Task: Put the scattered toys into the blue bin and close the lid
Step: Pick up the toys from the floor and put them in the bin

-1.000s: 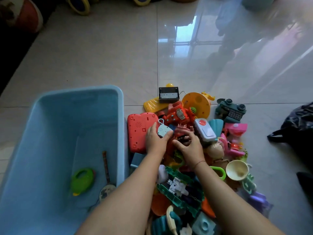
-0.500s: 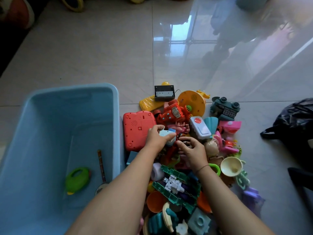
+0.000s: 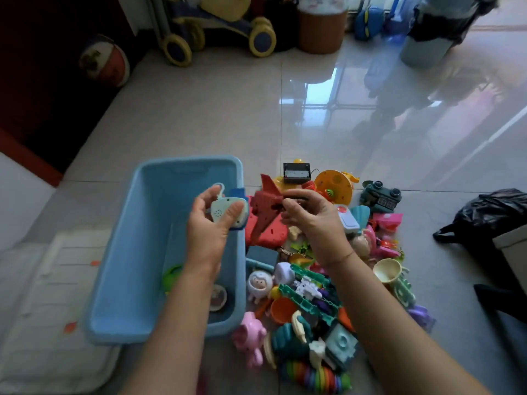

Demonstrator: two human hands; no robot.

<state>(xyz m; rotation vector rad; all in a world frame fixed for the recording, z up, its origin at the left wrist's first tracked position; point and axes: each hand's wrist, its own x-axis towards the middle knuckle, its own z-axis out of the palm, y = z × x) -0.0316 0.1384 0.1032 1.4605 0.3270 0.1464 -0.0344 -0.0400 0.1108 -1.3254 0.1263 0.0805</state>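
left hand (image 3: 205, 226) curls round a pale toy (image 3: 224, 212) above the blue bin (image 3: 134, 215), right hand (image 3: 315, 223) pinches a red toy (image 3: 266, 208) beside those fingers, seemingly for dropping in.

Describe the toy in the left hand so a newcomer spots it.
Find the blue bin. Near its right wall the left hand holds a small pale toy. Unlike the red toy beside it, it is rounded, with speaker holes and a loop.

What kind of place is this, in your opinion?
Most likely a living space in a home with a child: a heap of plastic toys beside a blue bin on a glossy tiled floor, and a wheeled stroller and a ball against the far wall.
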